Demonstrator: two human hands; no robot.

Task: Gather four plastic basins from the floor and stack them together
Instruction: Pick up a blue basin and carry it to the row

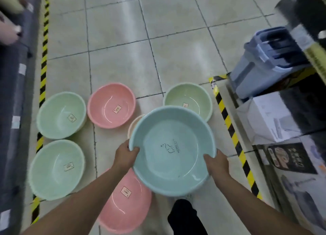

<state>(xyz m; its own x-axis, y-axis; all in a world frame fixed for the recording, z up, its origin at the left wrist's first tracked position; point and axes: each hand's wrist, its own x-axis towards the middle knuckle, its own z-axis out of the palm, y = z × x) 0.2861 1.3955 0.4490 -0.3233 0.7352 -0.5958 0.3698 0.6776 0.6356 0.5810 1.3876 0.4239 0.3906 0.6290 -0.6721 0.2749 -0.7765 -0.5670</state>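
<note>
I hold a large light-blue basin (172, 150) above the tiled floor, my left hand (125, 155) gripping its left rim and my right hand (217, 162) its right rim. On the floor lie two mint-green basins at the left (60, 115) (56, 169), a pink basin (111, 105) behind them, and another pink basin (127, 203) under my left forearm. A pale green basin (187, 99) sits just beyond the blue one. A cream rim (133, 127) peeks out behind the blue basin's left edge.
Yellow-and-black hazard tape (231, 129) runs along the floor on the right, and another strip (44, 58) on the left. Shelving with a blue lidded bin (264, 65) and white boxes (268, 118) stands at the right. A dark shelf unit (15, 93) lines the left.
</note>
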